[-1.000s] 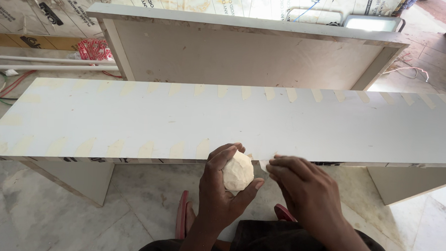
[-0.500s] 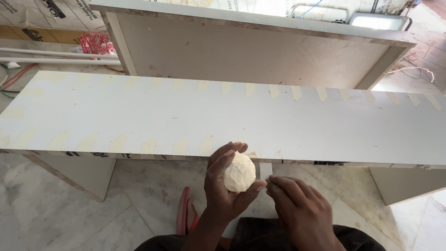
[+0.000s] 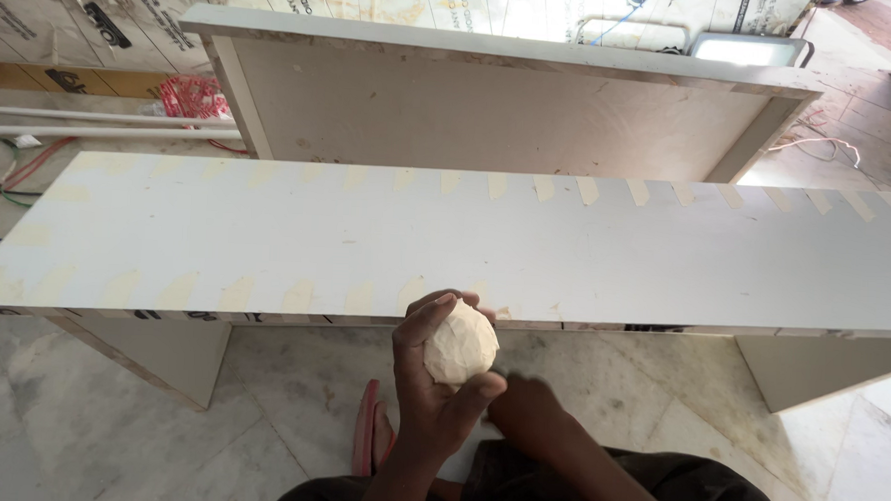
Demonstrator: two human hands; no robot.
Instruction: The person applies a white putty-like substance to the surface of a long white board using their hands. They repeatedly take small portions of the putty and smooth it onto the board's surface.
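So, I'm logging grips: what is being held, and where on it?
The left hand cups a cream ball of tape around its sides; the right hand seems empty.

My right hand [image 3: 531, 413] has dropped away from the near edge of the white board [image 3: 446, 246], down toward the lower middle of the frame, below the pale ball [image 3: 459, 343]. It had been level with the ball, just to its right.
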